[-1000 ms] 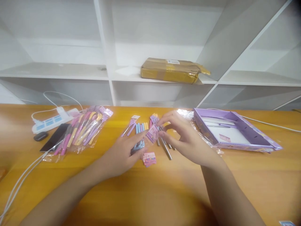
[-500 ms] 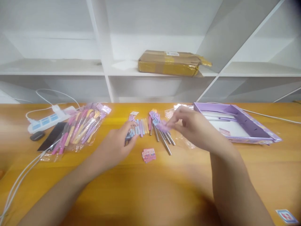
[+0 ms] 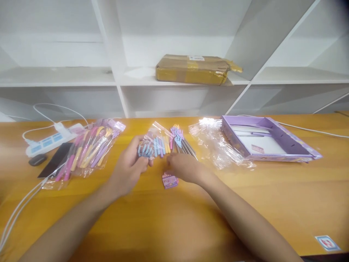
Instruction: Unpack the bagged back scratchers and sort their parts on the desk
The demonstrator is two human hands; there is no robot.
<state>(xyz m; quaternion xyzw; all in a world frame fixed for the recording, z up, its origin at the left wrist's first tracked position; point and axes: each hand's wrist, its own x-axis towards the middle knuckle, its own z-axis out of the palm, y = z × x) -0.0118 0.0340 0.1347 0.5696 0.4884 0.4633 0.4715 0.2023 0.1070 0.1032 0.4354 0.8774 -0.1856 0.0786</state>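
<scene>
My left hand point(image 3: 130, 168) is closed around a clear plastic bag point(image 3: 158, 127) with several light blue pieces point(image 3: 145, 150) showing through it. Just right of the bag lies a row of back scratchers, their blue, purple and yellow handles point(image 3: 161, 146) side by side. Hand-shaped heads point(image 3: 177, 135) and metal rods point(image 3: 188, 147) of more back scratchers are bunched beside these. My right hand point(image 3: 183, 166) bends low over the table in front of the rods, its fingers curled and the tips mostly hidden. Directly below those fingers is a small stack of cards point(image 3: 170, 181), a purple one on top.
A bag of colourful back scratchers point(image 3: 92, 147) lies left, near a power strip point(image 3: 47, 142), a black flat object point(image 3: 56, 160) and white cables. Crumpled clear plastic point(image 3: 218, 142) adjoins a purple box tray point(image 3: 300, 147) at right. A taped carton point(image 3: 195, 69) occupies the shelf behind.
My right hand has moved left and down from the scratcher heads to the cards. A purple card now tops the pink stack. My left hand has turned, exposing more of the blue pieces.
</scene>
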